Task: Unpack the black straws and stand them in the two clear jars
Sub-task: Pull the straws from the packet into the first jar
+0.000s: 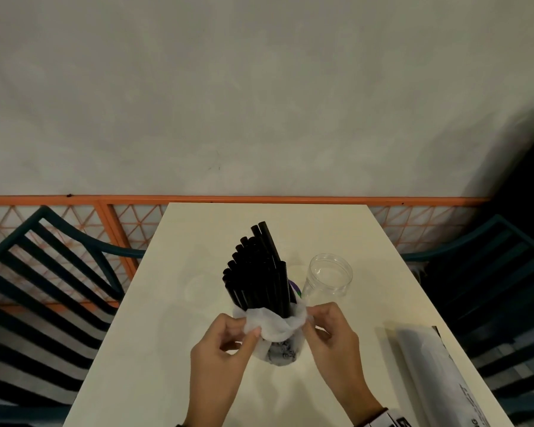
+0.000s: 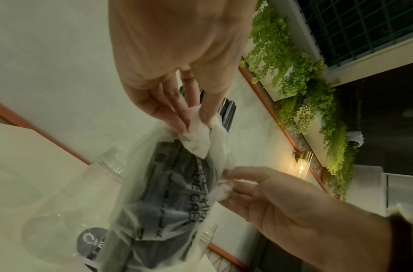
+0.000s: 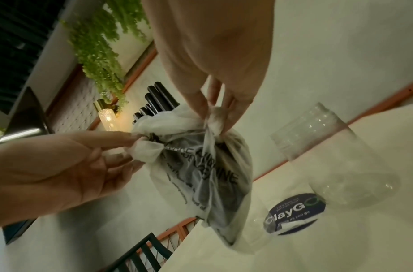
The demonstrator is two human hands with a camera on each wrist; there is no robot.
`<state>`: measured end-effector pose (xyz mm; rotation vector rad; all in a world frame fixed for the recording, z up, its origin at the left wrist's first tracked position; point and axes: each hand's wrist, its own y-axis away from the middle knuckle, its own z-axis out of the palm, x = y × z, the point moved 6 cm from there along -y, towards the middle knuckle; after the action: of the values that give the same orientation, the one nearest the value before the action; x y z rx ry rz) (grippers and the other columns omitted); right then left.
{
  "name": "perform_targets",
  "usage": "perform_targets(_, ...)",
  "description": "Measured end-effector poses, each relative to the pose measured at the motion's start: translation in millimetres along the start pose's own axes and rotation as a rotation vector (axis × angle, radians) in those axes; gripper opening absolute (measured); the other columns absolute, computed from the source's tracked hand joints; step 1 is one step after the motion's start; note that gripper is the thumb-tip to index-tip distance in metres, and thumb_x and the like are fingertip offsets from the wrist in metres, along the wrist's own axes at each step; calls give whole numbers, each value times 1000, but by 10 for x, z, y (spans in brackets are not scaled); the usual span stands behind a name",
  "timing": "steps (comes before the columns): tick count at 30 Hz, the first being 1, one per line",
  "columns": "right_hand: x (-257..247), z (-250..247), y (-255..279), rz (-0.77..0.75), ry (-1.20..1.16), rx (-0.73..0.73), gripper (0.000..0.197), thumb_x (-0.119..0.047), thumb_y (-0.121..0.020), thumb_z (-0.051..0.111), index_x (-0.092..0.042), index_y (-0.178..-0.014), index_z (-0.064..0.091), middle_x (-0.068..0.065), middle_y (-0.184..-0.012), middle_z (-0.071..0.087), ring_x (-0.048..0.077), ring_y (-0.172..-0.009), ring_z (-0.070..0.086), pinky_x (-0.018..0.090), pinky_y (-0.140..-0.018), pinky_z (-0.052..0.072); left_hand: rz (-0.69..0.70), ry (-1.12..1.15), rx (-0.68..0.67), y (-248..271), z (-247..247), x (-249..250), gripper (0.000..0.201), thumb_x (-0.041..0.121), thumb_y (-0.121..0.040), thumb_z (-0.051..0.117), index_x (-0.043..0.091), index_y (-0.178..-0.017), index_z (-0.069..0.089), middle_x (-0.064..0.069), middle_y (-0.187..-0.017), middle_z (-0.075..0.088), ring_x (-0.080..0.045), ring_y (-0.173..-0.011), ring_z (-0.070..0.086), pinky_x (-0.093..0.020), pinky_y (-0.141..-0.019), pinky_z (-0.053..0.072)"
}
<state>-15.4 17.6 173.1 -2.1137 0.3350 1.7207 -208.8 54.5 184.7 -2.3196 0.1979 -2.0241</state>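
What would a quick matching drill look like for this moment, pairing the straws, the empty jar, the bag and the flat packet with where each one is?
Things:
1. black straws
2. empty clear jar
3. white plastic bag
4. flat plastic packet

Places or states:
A. lying at the table's right edge, untouched
B. standing open-mouthed, right of the bundle
C. rim pinched on both sides by the left hand and right hand
D. sticking up out of the bunched bag

Pairs: 1-D, 2-B, 3-C, 4-A
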Motion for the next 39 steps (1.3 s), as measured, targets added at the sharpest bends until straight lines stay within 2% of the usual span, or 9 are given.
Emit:
perform_targets(4, -64, 100, 114, -62, -37, -224, 38, -26, -66, 76, -16, -95, 55, -7, -107, 65, 11, -106, 61, 18, -92, 49, 21, 23, 11, -7, 40, 76, 13, 10, -69, 76, 17, -70, 66, 2, -73, 74, -12, -70, 68, -18, -69, 53)
perform_targets(8, -79, 11, 113, -42, 24, -205, 70, -56, -46, 84, -24, -100, 52, -20, -109, 62, 0, -103, 60, 7, -86, 46, 11, 71, -40, 37, 151, 149, 12, 9, -69, 77, 17, -71, 68, 2, -72, 74, -9, -65, 67, -14, -66, 51)
perform_targets(13, -107, -282, -48, -71, 107, 5, 38, -14, -75, 74, -39, -96, 55, -25, -98, 65, -2, -90, 63, 10, -73, 52, 18, 68, -199, 59, 344, 216, 17, 17, -78, 70, 31, -87, 72, 16, -75, 73, -1, -74, 67, -13, -72, 51)
perform_targets(19, -284, -509, -274, -217, 412, -50, 55, -9, -81, 67, -34, -125, 45, -21, -103, 56, -22, -95, 48, -6, -74, 39, 170, -107, -296, -81, 337, 223, 26, 50, -71, 56, 43, -93, 68, 17, -95, 54, -9, -88, 58, -11, -73, 43)
perform_targets(22, -326, -532, -381, -212, 458, -105, 55, -10, -87, 59, -28, -134, 38, -20, -107, 53, -13, -99, 50, -7, -76, 37, 115, -59, -194, -195, 230, 218, 27, 52, -67, 65, 37, -90, 62, 18, -99, 54, -6, -93, 58, -14, -76, 46)
perform_targets(25, -382, -498, -438, -190, 467, -150, 51, -35, -88, 51, -29, -136, 34, -18, -109, 51, 5, -100, 53, -7, -79, 36, -47, 92, -117, -325, 117, 163, 53, 50, -62, 74, 40, -106, 47, 17, -113, 52, -3, -103, 56, -19, -81, 48)
perform_targets(28, -455, -414, -437, -199, 426, -210, 69, -79, -68, 46, -43, -126, 36, -25, -111, 51, -6, -107, 49, -4, -82, 37, -124, 176, -169, -478, 82, 187, 97, 60, -47, 77, 45, -127, 25, 17, -131, 38, -5, -119, 45, -27, -99, 40)
perform_targets(33, -377, -253, -460, -133, 376, -302, 68, -12, -73, 77, -31, -128, 43, -17, -116, 52, -23, -102, 45, -7, -76, 35, -149, 88, -361, -690, 233, 299, 137, 67, -36, 78, 46, -139, -11, 15, -146, 16, -7, -137, 19, -33, -113, 24)
perform_targets(39, -359, -99, -447, -111, 324, -348, 87, -81, -45, 63, -45, -122, 41, -20, -113, 52, -13, -108, 47, -3, -81, 39, -9, 157, -38, -775, 253, 259, 77, 56, -68, 69, 45, -131, 27, 14, -141, 35, -5, -131, 36, -35, -110, 36)
